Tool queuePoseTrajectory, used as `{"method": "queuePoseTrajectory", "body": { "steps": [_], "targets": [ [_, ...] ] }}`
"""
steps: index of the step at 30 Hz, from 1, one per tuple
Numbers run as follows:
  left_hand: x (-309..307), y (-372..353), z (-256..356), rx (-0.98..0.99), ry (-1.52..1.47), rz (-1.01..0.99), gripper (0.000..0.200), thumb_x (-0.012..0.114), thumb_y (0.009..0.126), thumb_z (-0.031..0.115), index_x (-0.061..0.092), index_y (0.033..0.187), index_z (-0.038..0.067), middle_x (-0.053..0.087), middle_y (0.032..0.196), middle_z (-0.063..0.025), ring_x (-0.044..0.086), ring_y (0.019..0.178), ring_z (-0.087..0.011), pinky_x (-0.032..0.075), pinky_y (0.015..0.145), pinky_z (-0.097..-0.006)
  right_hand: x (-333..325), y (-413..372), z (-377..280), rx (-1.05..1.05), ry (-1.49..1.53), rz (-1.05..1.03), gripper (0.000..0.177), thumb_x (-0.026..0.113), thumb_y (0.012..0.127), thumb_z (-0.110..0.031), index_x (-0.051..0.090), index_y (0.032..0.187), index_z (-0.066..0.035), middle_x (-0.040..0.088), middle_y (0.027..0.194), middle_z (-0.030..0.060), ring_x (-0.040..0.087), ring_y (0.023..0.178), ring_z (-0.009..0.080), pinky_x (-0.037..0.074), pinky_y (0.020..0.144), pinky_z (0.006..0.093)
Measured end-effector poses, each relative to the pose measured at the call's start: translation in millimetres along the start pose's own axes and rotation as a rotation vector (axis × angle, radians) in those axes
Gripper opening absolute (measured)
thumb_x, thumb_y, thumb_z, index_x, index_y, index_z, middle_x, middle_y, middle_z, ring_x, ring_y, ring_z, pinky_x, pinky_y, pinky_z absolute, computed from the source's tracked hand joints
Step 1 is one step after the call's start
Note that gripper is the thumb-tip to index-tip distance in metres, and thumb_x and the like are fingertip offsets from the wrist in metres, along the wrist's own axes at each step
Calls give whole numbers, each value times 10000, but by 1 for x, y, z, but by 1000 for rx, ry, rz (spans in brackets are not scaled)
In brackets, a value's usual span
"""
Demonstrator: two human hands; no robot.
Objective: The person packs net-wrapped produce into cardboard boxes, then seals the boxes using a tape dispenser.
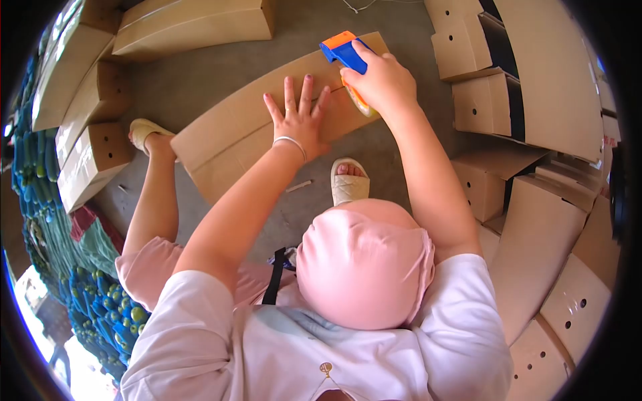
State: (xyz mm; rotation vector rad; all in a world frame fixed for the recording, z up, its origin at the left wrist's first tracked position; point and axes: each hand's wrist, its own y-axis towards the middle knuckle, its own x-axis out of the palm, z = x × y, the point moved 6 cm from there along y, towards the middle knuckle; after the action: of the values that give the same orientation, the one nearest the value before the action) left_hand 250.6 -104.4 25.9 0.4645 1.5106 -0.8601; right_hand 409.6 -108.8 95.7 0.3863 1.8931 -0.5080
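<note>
In front of me a long cardboard box (224,137) lies on the floor, its closed flaps meeting along a lengthwise seam. My left hand (299,119) presses flat on top of it near the middle, fingers spread, a bracelet at the wrist. My right hand (384,79) is wrapped round a blue and orange tape dispenser (348,51) at the far right end of the box. A roll of tape shows below the grip, partly hidden by the hand. The dispenser's orange head overlaps the box's far edge in this view.
Stacked cardboard boxes (552,227) with round holes fill the right side. More boxes (93,157) stand at left, and another long box (194,27) lies at the back. Blue-wrapped produce (107,307) is piled at lower left. My sandalled feet (350,180) are close to the box.
</note>
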Motion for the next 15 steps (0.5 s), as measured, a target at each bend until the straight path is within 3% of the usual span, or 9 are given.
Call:
{"method": "queuePoseTrajectory", "body": {
  "steps": [2,3,5,9,11,14,15],
  "targets": [
    [1,11,-8,-25,-26,-26,1100,727,655,580,171,1525,201,74,1588,-147,21,1447,-433,100,1032,-758,1,-10,0,-27,-63,7,603,608,798,-437,501,1357,-239,619,996,159,635,931,341,516,786,443],
    [1,15,-12,-44,-47,-59,1087,716,667,570,163,1527,201,76,1589,-145,22,1448,-432,100,1030,-759,7,-26,13,-6,43,-21,620,624,796,-445,487,1368,-250,616,1002,165,644,887,354,517,749,463],
    [4,16,-12,-38,-47,-53,1032,684,696,558,183,1522,195,85,1587,-149,37,1447,-433,106,1034,-753,14,-76,43,-86,63,172,629,673,777,-431,503,1359,-266,588,927,154,641,763,357,519,658,462],
    [4,19,-16,-20,-7,17,937,635,741,571,256,1498,169,121,1580,-144,76,1445,-421,129,1031,-746,53,-146,89,23,95,141,677,757,729,-383,517,1356,-296,520,819,108,608,622,313,510,551,428],
    [-9,22,-23,17,-69,106,809,598,788,552,371,1445,140,268,1533,-153,207,1422,-379,197,1085,-645,59,-138,87,14,40,191,675,766,725,-363,523,1351,-289,512,809,91,601,621,293,509,552,409],
    [-14,56,-118,-80,-288,318,581,451,906,532,547,1297,113,494,1369,-165,427,1289,-338,340,1056,-471,71,-148,100,-19,115,188,693,776,720,-356,517,1357,-269,510,825,80,603,676,285,506,561,398],
    [-19,57,-128,-118,-250,324,567,415,925,535,569,1270,112,532,1330,-169,462,1259,-335,358,1040,-454,74,-151,104,-28,133,190,700,782,715,-351,517,1358,-265,509,831,82,602,690,284,506,566,397]
  ]
}}
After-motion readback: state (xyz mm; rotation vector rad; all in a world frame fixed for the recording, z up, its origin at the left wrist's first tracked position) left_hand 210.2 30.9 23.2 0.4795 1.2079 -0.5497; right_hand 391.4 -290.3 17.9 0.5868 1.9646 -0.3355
